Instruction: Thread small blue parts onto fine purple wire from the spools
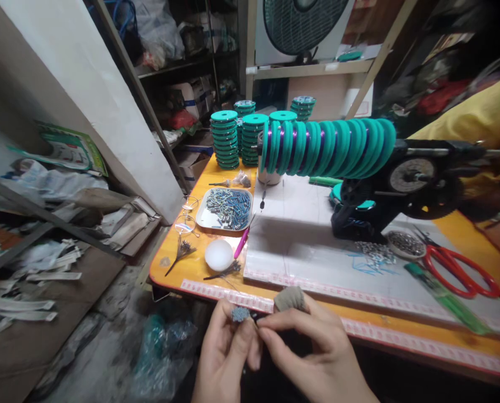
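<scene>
My left hand (229, 344) is closed around a small bunch of thin pieces with blue-grey tips (241, 314), held just in front of the table's near edge. Beside it my right hand (317, 338) pinches with thumb and forefinger at the bunch's right side; what lies between those fingertips is too small to make out. A grey cloth sleeve (291, 299) covers one finger of the right hand. Nearest on the yellow table are a white dome-shaped object (218, 255), dark thin-stemmed bunches (183, 249), a purple-handled tool (242, 242) and a white tray (198, 215) of small blue tubes.
A black winding device (359, 218) carries a row of green spools (329, 148) above a white board (292, 246). Stacked green spools (225, 140) stand behind. Red-handled scissors (460, 271), a green cutter knife (447, 299) and a dish of metal bits (406, 244) lie right. Yellow cloth (472, 112) shows beyond.
</scene>
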Tool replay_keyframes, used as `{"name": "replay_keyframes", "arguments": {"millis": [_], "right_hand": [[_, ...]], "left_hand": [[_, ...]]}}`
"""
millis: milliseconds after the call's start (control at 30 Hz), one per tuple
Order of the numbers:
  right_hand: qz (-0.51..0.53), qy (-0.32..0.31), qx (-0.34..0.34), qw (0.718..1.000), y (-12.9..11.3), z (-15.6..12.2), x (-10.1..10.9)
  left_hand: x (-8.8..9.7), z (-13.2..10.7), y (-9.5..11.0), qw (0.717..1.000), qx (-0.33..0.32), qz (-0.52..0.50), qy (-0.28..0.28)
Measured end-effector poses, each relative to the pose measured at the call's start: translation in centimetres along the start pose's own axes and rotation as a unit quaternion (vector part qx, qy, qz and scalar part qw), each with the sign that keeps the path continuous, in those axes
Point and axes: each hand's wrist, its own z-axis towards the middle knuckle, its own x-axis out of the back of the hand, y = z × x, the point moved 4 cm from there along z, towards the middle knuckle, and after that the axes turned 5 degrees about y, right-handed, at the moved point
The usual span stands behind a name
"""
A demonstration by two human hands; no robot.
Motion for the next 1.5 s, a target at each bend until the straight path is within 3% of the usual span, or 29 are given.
{"name": "replay_keyframes", "arguments": {"millis": [233, 433, 567, 800, 1000, 1500], "right_hand": [[-0.06, -0.009, 0.026, 0.998, -0.4, 0.1, 0.3], [-0.066, 0.023, 0.036, 0.997, -0.3, 0.9, 1.4], [-0.049, -0.005, 0.016, 0.999, -0.1, 0.7, 1.4], [-0.018, 0.003, 0.026, 0.999, 0.0, 0.6, 1.2], [-0.055, -0.009, 0.048, 0.997, 0.2, 0.5, 1.1], [-0.056, -0.027, 0.07, 0.996, 0.0, 0.4, 1.0]], "left_hand": [[0.4, 0.0, 1.7, 0.983, -0.14, -0.076, 0.088], [1.6, 1.0, 3.1, 0.987, -0.127, -0.048, 0.082], [1.6, 0.8, 2.4, 0.992, -0.087, 0.0, 0.093], [-0.3, 0.3, 1.0, 1.0, -0.007, 0.019, -0.013], [-0.2, 0.2, 0.6, 0.999, -0.005, 0.019, -0.04], [-0.1, 0.1, 0.5, 0.999, 0.01, 0.02, -0.041]]}}
